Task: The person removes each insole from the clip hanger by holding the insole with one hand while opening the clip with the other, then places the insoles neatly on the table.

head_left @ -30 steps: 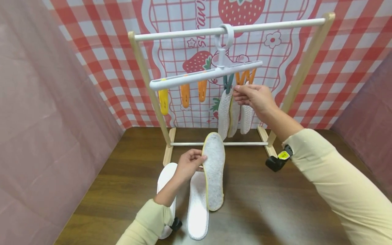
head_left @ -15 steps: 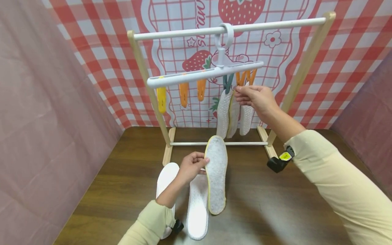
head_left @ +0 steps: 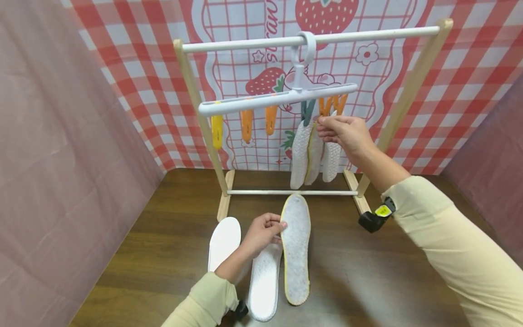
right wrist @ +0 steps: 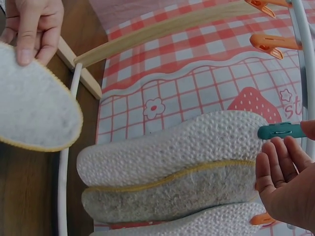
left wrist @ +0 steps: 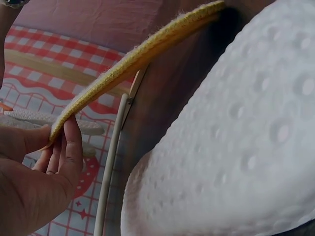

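Observation:
My left hand [head_left: 263, 234] pinches the side edge of a grey fleecy insole [head_left: 296, 254] with yellow trim, held upright above the table. In the left wrist view, thumb and fingertips grip its yellow edge [left wrist: 113, 73]. My right hand [head_left: 347, 136] is raised under the white hanger [head_left: 265, 101], fingers bent, beside a hanging yellow-edged insole [right wrist: 172, 194]. Its fingers cover that insole's upper end; whether they grip it or a clip is hidden. A dimpled white insole [right wrist: 172, 142] hangs from a green clip [right wrist: 280, 131] alongside. Another dimpled white insole [head_left: 332, 159] hangs to the right.
Two white insoles, a left one [head_left: 224, 240] and a middle one [head_left: 263, 286], lie on the brown table [head_left: 163, 245]. A yellow clip [head_left: 217, 131] and two orange clips hang bare at the hanger's left. The wooden rack [head_left: 402, 104] has a low white crossbar [head_left: 261, 192].
My left hand has lowered the grey insole and shifted it slightly right. My right hand stays by the hanging insoles, with little change.

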A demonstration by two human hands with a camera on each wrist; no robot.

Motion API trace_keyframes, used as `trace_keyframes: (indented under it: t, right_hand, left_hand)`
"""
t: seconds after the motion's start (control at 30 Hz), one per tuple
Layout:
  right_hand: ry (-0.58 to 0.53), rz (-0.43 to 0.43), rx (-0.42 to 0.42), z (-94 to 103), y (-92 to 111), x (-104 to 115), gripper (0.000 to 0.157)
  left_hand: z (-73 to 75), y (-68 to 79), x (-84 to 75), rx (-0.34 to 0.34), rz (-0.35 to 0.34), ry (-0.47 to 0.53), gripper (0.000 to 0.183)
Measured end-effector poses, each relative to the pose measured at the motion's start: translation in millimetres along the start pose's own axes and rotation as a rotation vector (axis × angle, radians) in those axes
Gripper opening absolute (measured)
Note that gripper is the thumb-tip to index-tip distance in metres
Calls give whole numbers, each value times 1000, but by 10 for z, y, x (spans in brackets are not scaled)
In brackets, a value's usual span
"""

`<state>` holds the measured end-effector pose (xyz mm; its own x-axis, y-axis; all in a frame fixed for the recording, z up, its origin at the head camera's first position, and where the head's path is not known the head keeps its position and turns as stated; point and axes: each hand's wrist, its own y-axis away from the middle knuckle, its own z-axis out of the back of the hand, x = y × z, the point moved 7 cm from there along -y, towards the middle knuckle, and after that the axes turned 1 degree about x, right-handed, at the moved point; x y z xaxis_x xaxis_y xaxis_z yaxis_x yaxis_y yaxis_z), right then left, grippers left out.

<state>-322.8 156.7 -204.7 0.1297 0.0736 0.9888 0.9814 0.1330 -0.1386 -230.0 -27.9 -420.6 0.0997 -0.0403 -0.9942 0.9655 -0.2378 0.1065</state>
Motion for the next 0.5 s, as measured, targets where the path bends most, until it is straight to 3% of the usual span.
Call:
trace_keyframes:
  t: [0.4,0.5]
  right_hand:
    - [14,14,-25,-27,-4,66,12]
    - [19,11,-22,-49,-17,78,20]
  left_hand:
    - [-94,28,131,17,60,2,27]
    - [-106,21,157,15,65,10,26]
